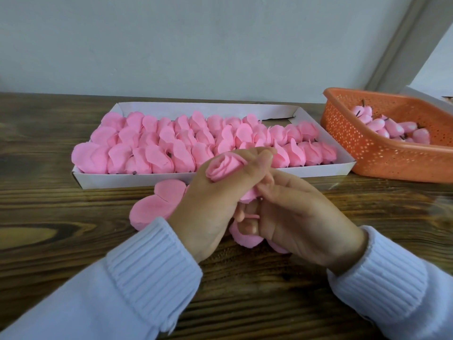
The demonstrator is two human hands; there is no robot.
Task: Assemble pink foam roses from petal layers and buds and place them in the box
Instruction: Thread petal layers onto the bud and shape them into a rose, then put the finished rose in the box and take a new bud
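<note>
My left hand (215,200) grips a pink foam rose bud (221,168), its spiral top showing between thumb and fingers. My right hand (301,217) is curled under it and pinches a pink petal layer (245,235) at the bud's base; more petal pokes out below my palm. A stack of flat pink petal layers (157,204) lies on the table just left of my left wrist. Behind my hands stands the white cardboard box (137,179), packed with several rows of finished pink roses (171,143); only its far right corner shows bare.
An orange perforated basket (382,158) at the right holds several pink buds (392,127) with dark stems. The dark wooden table (61,241) runs to a pale wall behind. A white edge shows behind the basket at the far right.
</note>
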